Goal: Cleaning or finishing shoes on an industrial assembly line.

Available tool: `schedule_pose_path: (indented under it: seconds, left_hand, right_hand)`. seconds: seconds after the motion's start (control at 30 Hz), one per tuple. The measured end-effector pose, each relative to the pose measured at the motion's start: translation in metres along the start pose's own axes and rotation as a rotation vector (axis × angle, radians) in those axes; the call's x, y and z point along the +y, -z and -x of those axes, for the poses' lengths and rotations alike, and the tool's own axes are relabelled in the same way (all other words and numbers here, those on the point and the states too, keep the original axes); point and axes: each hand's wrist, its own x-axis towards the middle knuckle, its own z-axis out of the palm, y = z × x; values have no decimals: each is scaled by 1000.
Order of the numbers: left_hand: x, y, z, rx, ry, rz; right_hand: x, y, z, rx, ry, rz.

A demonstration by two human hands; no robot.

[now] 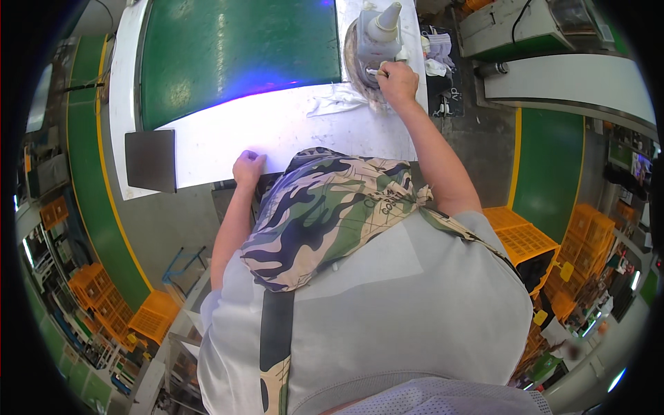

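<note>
At twelve o'clock the right hand pinches a small white brush at the glue pot beside a squeeze bottle, left hand curled shut on the white bench edge; no workpiece visible, work looks barely begun.

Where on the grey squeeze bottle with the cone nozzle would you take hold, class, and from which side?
Grip the grey squeeze bottle around its broad body, below the tapering nozzle, probably from the left side. It stands upright on the round dish, and the right hand already works at its near right; the nozzle looks too narrow and sloped for a firm hold.
</note>
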Motion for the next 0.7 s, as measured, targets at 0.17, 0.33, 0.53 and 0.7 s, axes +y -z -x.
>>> schedule_pose_path:
  seconds: [0.17,0.33,0.53,0.7]
  left_hand:
    - [-1,0,-3,-10,11,-1]
    - [-2,1,-6,-31,17,-5]
    - [2,5,-6,-52,32,-12]
    - [1,6,-8,-80,44,-11]
  right_hand:
    - [-2,0,0,18,20,27]
    - [-4,0,-2,7,50,41]
    - [-3,-2,-3,5,54,47]
    - [1,-3,-9,-74,-68,-47]
